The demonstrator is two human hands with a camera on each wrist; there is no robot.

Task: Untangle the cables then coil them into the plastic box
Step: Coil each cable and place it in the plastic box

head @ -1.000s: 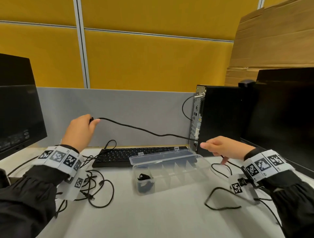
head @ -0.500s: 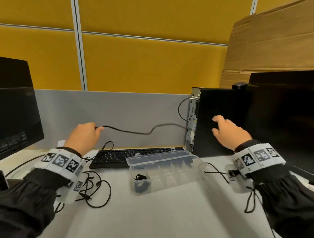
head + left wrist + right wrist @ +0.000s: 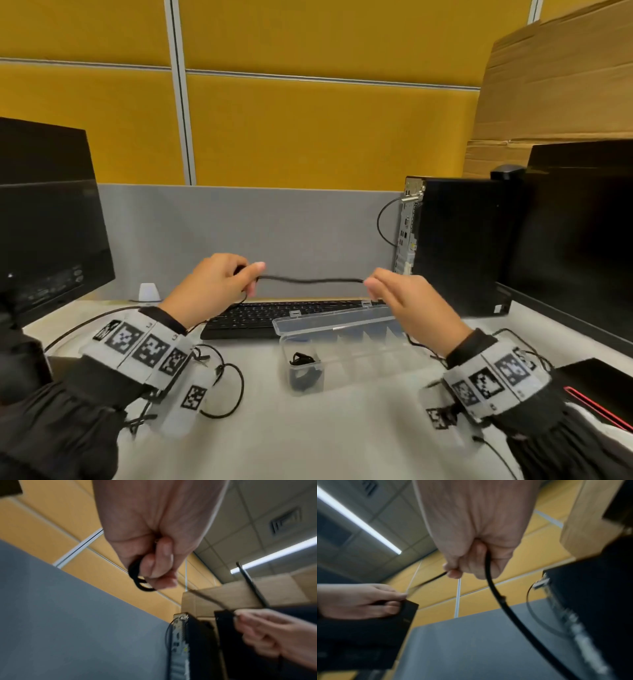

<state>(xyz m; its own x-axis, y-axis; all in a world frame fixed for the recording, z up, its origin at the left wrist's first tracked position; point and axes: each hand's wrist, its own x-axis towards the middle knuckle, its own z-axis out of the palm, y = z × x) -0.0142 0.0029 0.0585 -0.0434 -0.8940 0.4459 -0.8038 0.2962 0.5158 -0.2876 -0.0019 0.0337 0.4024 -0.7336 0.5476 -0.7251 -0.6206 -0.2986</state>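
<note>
A black cable (image 3: 310, 281) stretches between my two hands above the keyboard. My left hand (image 3: 219, 286) grips small loops of it (image 3: 139, 577) in curled fingers. My right hand (image 3: 394, 294) pinches the other end, and the cable (image 3: 498, 596) trails down from that fist. The clear plastic box (image 3: 346, 346) stands open on the desk below, with a coiled black cable (image 3: 303, 370) in its left compartment. A tangle of black cables (image 3: 219, 383) lies under my left wrist, and more cable (image 3: 527, 346) lies by my right wrist.
A black keyboard (image 3: 274, 317) lies behind the box. A computer tower (image 3: 455, 243) stands at the right with a monitor (image 3: 579, 233) beside it; another monitor (image 3: 44, 219) is at the left. A grey partition (image 3: 239, 236) backs the desk.
My right hand rose from the desk, swung up by the tower, then came left and took hold of the cable. My left hand moved right, so the span between the hands is now short.
</note>
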